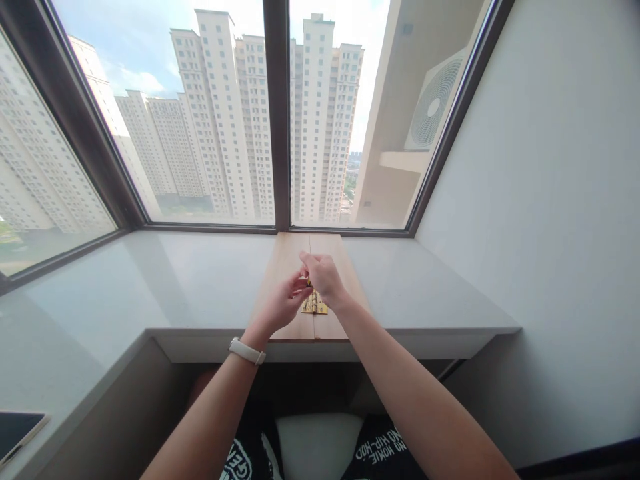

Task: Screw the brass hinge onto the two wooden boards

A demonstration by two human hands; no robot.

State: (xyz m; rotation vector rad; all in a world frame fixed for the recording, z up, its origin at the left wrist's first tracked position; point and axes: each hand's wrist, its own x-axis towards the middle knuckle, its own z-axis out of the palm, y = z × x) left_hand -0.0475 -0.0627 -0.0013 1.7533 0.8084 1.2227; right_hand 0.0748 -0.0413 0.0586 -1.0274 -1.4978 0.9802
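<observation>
the gold hinge point(315, 306) sits on the crack between two wood boards point(291, 252), near the left hand point(290, 297) and right hand point(325, 279). both have curled fingers; i can't tell if they pinch anything. best keep the hinge flat and still. black clothes point(387, 460) say "no hip-ho".

left hand point(291, 299): 1 | right hand point(325, 277): 1 | light wooden boards point(286, 263) point(354, 287): 2 | gold hinge point(316, 305) on the boards: 1 | yellow pieces point(309, 283) between hands: too hidden to count | white wristband point(247, 351): 1 | dark-screened device point(18, 432): 1 | desk point(400, 287): 1 | window panes point(45, 153) point(165, 120) point(345, 120): 3 | outdoor fan unit point(434, 107): 1
</observation>
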